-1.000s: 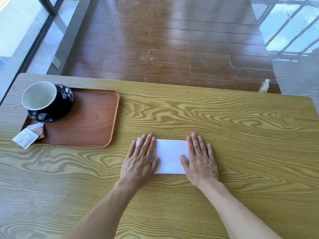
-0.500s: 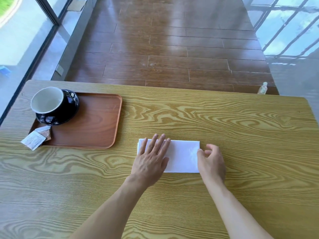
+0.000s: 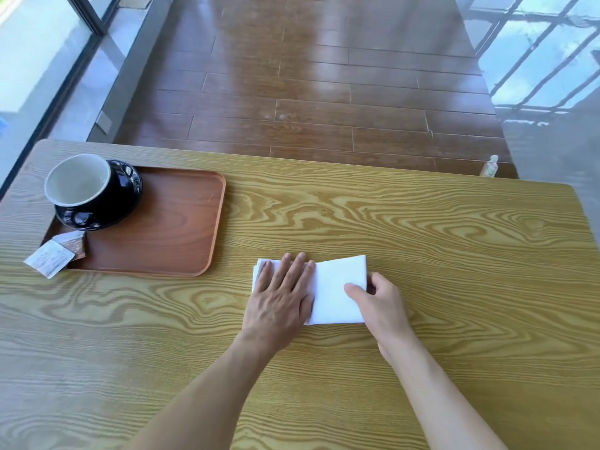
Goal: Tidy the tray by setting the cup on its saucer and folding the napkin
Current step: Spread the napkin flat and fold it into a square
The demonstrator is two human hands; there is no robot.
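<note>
Right hand [image 3: 378, 298], flat a second ago, now pinching napkin [image 3: 337, 293] edge to begin next fold, left hand [image 3: 281, 298] pressing flat, fingers straight.

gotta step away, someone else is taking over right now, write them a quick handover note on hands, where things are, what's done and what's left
Left hand: flat, fingers straight, pressing the left half of the white napkin onto the wooden table.
Right hand: pinching the napkin's right edge.
Cup sits on its black saucer at the far left of the wooden tray; two sachets lie at the tray's near left corner, one overhanging the rim.
Done: cup on saucer; napkin already folded into a strip.
Left: finish the fold; perhaps put the napkin on the tray.
</note>
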